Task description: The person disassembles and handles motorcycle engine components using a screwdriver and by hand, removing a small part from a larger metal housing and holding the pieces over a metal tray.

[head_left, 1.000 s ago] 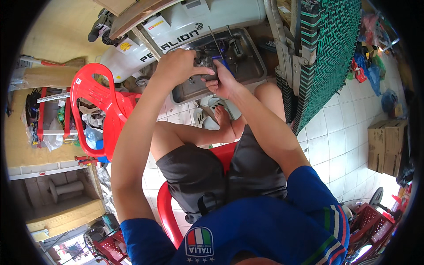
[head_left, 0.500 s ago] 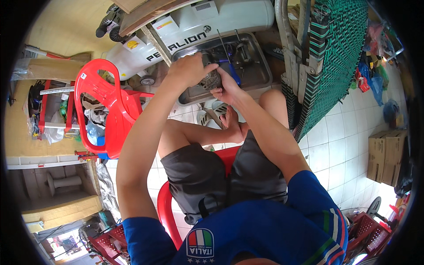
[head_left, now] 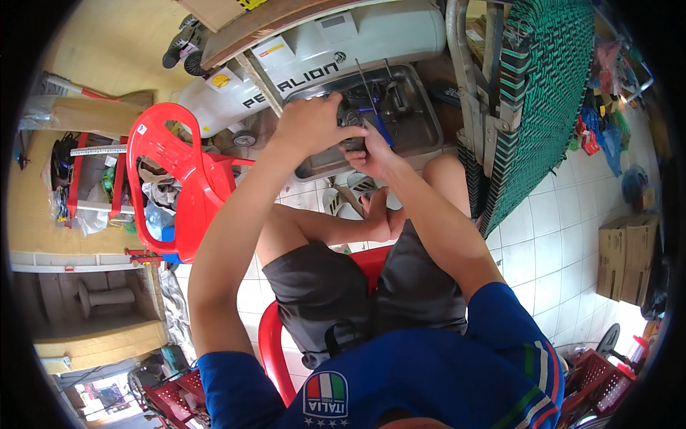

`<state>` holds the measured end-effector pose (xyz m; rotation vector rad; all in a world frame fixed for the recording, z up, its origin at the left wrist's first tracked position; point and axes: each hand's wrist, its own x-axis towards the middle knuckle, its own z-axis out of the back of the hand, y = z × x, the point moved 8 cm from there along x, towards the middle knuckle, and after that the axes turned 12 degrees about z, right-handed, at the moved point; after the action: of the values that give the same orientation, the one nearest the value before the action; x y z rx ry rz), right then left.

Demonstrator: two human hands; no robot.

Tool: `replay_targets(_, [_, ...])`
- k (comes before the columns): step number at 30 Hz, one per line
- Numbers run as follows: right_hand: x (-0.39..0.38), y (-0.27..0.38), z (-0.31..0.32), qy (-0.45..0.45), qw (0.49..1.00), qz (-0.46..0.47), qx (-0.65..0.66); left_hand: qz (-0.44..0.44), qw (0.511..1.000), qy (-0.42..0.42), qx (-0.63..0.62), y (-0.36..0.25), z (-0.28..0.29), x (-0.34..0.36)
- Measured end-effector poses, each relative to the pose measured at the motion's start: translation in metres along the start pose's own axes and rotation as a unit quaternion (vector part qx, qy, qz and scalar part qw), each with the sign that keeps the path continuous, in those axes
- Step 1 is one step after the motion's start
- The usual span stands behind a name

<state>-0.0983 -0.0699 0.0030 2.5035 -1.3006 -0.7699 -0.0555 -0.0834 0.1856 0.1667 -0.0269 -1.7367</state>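
Both my hands hold a dark, round metal machine part with a ribbed, cast look, over the near left side of a metal tray. My left hand is curled over its left side, with the thumb reaching across toward the right. From the right and below, my right hand grips it, fingers bent around its lower edge. Much of the part is hidden by my hands. In the tray lie a screwdriver with a blue handle and a smaller metal piece.
A white cylindrical tank stands behind the tray, under a wooden shelf edge. On the left is a red plastic chair. A folded green woven cot with a metal frame rises close on the right. Slippers lie on the tiles below.
The round part has turned in my hands, so its face with the ribs shows less now. My left hand has rolled further over it. The whole view has shifted slightly.
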Motion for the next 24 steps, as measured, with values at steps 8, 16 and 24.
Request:
replay_targets(8, [0.006,-0.007,-0.01,0.042,0.999,0.017,0.028,-0.214,0.967,-0.004,-0.136,-0.001,0.012,-0.01])
replay_targets(16, [0.008,-0.004,0.007,0.043,0.999,0.011,0.005,-0.077,0.994,0.076,-0.018,-0.01,-0.009,0.0])
replay_targets(24, [0.005,-0.001,0.006,0.009,0.999,0.034,-0.033,-0.049,0.993,0.032,-0.099,0.004,-0.006,0.006])
